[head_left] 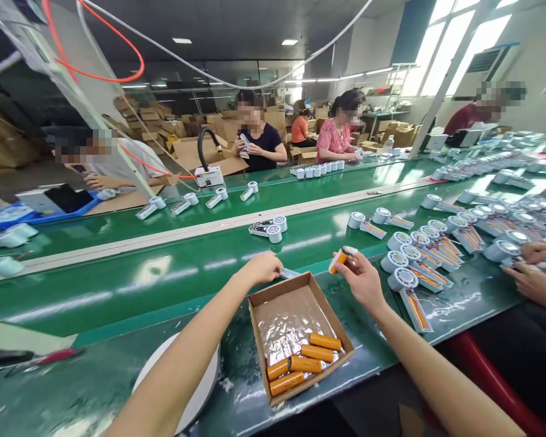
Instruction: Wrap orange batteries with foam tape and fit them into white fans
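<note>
— Orange battery cell (338,260), cylindrical, pale at one end; pinched in right hand (363,280) fingertips, at 1 o'clock from cardboard box (259,321).
— And inside?
— Clear plastic lining, four more orange cells (303,363) bunched at its 5 o'clock corner.
— Left hand (264,267)?
— Reaching forward over green belt (141,285), fingers closed on a small flat piece (289,274), at box's 12 o'clock.

Bare green worktop (131,285) lies open left of the cardboard box (300,285); right of the box, rows of small fans (414,261) crowd the surface.
</note>
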`<action>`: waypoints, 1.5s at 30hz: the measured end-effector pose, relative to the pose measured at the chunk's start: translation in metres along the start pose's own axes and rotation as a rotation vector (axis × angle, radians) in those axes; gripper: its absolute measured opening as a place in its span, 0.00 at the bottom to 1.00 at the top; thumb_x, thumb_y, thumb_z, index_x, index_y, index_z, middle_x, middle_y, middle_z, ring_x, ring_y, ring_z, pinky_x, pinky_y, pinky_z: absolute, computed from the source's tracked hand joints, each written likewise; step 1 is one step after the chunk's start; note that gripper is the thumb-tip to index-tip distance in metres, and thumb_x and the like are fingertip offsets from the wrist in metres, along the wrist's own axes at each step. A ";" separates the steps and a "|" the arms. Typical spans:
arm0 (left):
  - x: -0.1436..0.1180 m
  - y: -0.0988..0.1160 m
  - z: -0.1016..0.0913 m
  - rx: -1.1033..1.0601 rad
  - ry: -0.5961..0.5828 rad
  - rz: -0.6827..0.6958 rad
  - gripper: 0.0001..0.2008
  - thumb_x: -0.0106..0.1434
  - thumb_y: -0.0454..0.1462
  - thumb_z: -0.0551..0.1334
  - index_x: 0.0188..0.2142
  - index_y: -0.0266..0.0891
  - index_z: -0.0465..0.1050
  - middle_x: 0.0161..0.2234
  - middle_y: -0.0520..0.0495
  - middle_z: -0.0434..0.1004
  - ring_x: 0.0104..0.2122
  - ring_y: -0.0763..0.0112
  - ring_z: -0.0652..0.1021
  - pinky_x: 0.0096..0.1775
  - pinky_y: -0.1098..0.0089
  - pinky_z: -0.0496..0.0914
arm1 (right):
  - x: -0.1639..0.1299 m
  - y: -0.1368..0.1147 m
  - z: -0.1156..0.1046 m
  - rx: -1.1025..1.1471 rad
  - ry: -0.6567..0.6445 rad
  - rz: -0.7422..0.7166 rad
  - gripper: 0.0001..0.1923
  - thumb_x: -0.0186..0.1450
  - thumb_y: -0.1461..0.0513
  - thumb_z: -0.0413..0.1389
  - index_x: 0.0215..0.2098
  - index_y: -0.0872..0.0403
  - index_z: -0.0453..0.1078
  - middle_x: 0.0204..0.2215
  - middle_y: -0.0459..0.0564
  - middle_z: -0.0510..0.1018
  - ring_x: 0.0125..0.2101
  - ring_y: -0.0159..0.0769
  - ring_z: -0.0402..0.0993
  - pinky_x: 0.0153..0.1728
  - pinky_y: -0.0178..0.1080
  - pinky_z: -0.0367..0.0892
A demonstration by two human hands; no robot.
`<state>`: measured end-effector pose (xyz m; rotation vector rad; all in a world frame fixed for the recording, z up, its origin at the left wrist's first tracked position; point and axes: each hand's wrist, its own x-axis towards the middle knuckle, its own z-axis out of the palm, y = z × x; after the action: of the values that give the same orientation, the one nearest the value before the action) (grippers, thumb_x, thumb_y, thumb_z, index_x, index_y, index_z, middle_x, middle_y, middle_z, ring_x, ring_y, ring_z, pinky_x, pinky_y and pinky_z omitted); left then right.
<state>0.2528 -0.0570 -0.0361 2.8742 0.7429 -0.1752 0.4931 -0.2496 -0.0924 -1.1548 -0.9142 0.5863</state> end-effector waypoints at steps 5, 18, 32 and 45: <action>-0.006 -0.005 -0.015 -0.116 0.000 -0.123 0.09 0.67 0.40 0.63 0.40 0.44 0.83 0.42 0.50 0.85 0.38 0.70 0.80 0.38 0.74 0.66 | 0.055 -0.017 0.055 -0.397 -0.540 -0.071 0.23 0.70 0.58 0.60 0.62 0.49 0.66 0.47 0.48 0.83 0.46 0.38 0.82 0.50 0.39 0.76; 0.013 0.015 0.009 -0.216 0.087 -0.336 0.14 0.73 0.45 0.61 0.45 0.37 0.78 0.47 0.43 0.81 0.48 0.65 0.80 0.54 0.58 0.74 | 0.080 0.001 0.088 -1.119 -1.040 -0.283 0.12 0.66 0.63 0.65 0.48 0.49 0.78 0.35 0.48 0.83 0.37 0.42 0.80 0.35 0.34 0.63; -0.142 0.056 0.015 -0.411 0.265 -0.400 0.22 0.71 0.44 0.62 0.62 0.41 0.72 0.65 0.44 0.71 0.65 0.63 0.71 0.66 0.66 0.64 | 0.112 0.028 0.052 -1.005 -0.928 -0.221 0.04 0.57 0.67 0.69 0.29 0.52 0.82 0.27 0.54 0.81 0.25 0.41 0.73 0.31 0.43 0.61; -0.352 0.073 0.081 -0.199 0.191 -0.562 0.33 0.64 0.42 0.68 0.67 0.44 0.66 0.68 0.41 0.66 0.71 0.47 0.59 0.67 0.48 0.65 | 0.014 -0.057 0.031 -1.087 -1.154 -0.432 0.07 0.68 0.56 0.65 0.41 0.49 0.79 0.35 0.49 0.82 0.34 0.42 0.77 0.35 0.38 0.64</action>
<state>-0.0235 -0.3012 -0.0509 2.4488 1.4974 0.1035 0.4713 -0.2407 -0.0305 -1.4443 -2.6176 0.3382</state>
